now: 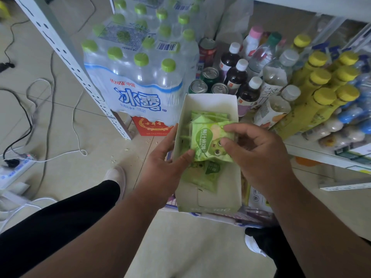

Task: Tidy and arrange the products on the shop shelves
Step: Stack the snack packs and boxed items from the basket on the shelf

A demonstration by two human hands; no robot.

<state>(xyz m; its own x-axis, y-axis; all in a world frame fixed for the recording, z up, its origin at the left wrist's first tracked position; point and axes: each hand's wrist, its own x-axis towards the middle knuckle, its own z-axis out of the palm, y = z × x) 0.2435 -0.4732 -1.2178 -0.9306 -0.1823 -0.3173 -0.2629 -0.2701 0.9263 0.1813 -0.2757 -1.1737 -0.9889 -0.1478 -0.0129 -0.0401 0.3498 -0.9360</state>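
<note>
Green foil snack packet (208,143): right hand (259,157) and left hand (166,167) both pinching it, likely straightening it; open white cardboard display box (208,199) sitting directly beneath.

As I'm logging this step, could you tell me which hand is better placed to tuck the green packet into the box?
Probably the right hand: it pinches the green packet, while the left hand grips the box wall.

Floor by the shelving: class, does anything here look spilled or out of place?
Yes. Pale crumbs lie scattered on the tiles near the red box, and loose cables trail from a power strip.
</note>
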